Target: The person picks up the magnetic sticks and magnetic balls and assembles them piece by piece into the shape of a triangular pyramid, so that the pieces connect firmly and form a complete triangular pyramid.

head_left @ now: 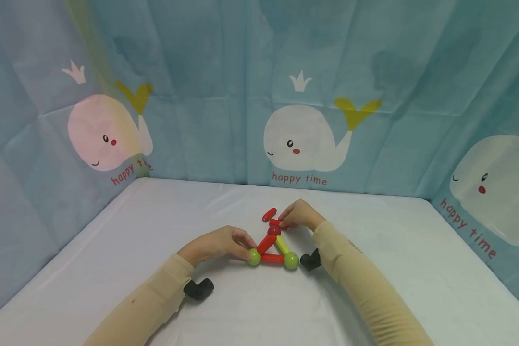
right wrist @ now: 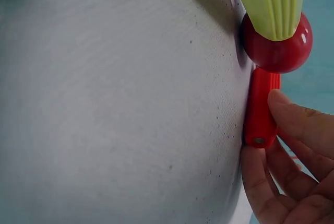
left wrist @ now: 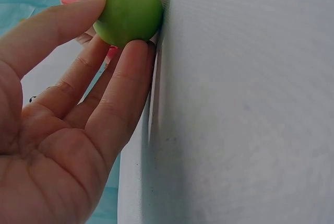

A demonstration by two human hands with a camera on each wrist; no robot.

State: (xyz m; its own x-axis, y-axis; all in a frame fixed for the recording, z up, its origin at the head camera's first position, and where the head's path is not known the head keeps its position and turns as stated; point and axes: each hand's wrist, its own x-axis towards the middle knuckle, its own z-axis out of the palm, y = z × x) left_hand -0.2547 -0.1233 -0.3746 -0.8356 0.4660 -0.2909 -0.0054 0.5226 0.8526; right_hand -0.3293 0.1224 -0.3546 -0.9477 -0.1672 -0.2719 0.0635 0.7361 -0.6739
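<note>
Our tan sleeves [head_left: 142,302] come up from the bottom, with a black bit [head_left: 199,290] by each wrist. We rest our work on a white table [head_left: 190,216], smooth and round at its far corners. Blue cloth [head_left: 207,115] hangs behind it and at both sides, with soft folds, fat whales [head_left: 300,137] and the red words "happy time" [head_left: 300,179].

Our left hand [head_left: 222,242] bends in from the left, palm sideways, and its thumb and fingers pinch a green ball [head_left: 254,257]. Our right hand [head_left: 302,215] reaches farther back, bent in at the wrist. Its thumb and fingers pinch a red stick [right wrist: 261,109] whose end meets the red ball [head_left: 274,231].

In the middle of the table, we see a triangle: these two balls and another green ball [head_left: 291,261] make its corners. Two red sides [head_left: 272,259] and a yellow stick [head_left: 282,245] run between them. One loose stick [head_left: 269,215] lies just behind.
</note>
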